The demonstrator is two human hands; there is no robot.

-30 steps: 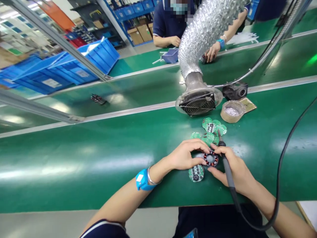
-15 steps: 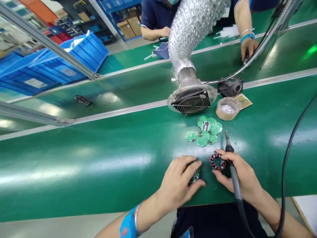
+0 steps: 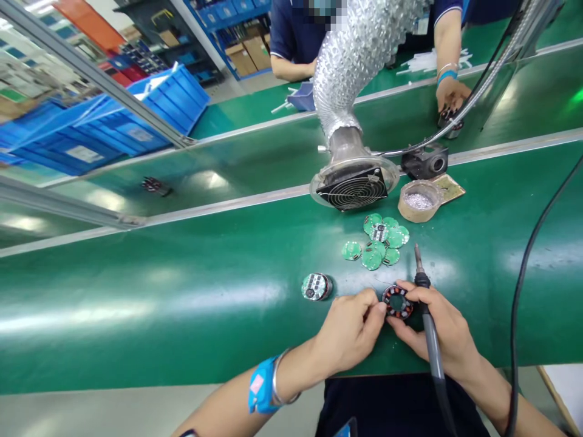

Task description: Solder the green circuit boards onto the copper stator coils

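My right hand (image 3: 444,328) holds a soldering iron (image 3: 432,337), its tip pointing away from me. The thumb and index finger of that same hand grip a small motor stator (image 3: 398,302), a ring with orange and grey segments. My left hand (image 3: 353,328) is closed in a pinch at the stator's left edge; its fingertips are partly hidden. Left of the hands stands a round part topped with a green circuit board (image 3: 315,286), with nothing touching it. Several loose round green circuit boards (image 3: 373,255) lie beyond the stator.
A fume extractor with a fan grille (image 3: 353,191) hangs above the bench from a silver duct (image 3: 341,79). A round tub (image 3: 416,209) and a black stand (image 3: 423,162) sit behind the boards. The iron's cable (image 3: 519,303) runs at right. Opposite, a person's hand (image 3: 450,97) touches a dark part.
My left hand has left the board-topped part, which now stands farther left, and has come to the stator in a pinch. The right hand has barely moved. The opposite person's hand has turned.
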